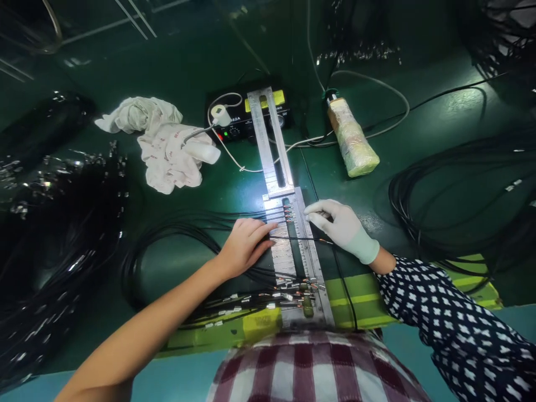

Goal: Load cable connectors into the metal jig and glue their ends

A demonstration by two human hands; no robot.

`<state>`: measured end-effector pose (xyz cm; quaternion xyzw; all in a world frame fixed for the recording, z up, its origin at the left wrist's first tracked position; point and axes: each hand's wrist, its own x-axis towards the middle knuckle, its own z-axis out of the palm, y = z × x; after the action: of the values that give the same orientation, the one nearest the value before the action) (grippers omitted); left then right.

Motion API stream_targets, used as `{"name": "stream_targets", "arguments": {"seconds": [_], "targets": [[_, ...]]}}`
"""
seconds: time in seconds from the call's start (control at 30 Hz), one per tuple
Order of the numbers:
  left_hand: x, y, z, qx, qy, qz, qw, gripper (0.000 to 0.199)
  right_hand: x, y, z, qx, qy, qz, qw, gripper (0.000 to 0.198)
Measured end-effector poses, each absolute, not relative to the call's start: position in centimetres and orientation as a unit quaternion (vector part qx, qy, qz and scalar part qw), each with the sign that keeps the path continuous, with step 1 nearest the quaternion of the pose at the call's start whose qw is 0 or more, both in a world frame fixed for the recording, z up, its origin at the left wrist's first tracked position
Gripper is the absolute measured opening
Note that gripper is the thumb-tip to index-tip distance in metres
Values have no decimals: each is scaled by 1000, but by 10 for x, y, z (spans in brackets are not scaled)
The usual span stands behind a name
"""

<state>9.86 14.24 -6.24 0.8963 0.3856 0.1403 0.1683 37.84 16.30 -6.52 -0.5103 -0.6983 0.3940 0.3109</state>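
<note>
Black cable (pixel 298 239) stretches across a slotted metal fixture (pixel 281 254) just below the centre of the frame. From where I stand, the bare left hand (pixel 247 245) is at its left, thumb and forefinger slightly parted; I cannot tell whether they grip the cable. On the right, the white-gloved right hand (pixel 345 226) has its fingertips drawn together near the fixture; whether they pinch anything is unclear. Tagged cable ends (pixel 288 296) cluster at lower centre. A crumpled cloth (pixel 167 148) lies upper left.
</note>
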Motion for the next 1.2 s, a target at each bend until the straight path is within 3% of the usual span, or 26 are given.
{"name": "stream_targets", "arguments": {"seconds": [0.17, 0.4, 0.5, 0.77, 1.03, 1.2], "targets": [[90, 132, -50, 902, 377, 152, 143, 15, 379, 163, -67, -508, -696, 397, 315, 14], [23, 125, -35, 898, 400, 175, -58, 15, 378, 163, -64, -507, -699, 399, 310, 15], [20, 121, -45, 893, 433, 117, -43, 9, 378, 163, -63, -506, -696, 400, 314, 14], [88, 122, -60, 908, 413, 71, -13, 21, 378, 163, -64, -505, -703, 391, 312, 14], [103, 135, -58, 863, 441, 219, 110, 12, 377, 163, -64, -510, -700, 395, 307, 12], [112, 143, -65, 868, 429, 244, 48, 9, 377, 163, -64, -521, -699, 389, 299, 11]]}}
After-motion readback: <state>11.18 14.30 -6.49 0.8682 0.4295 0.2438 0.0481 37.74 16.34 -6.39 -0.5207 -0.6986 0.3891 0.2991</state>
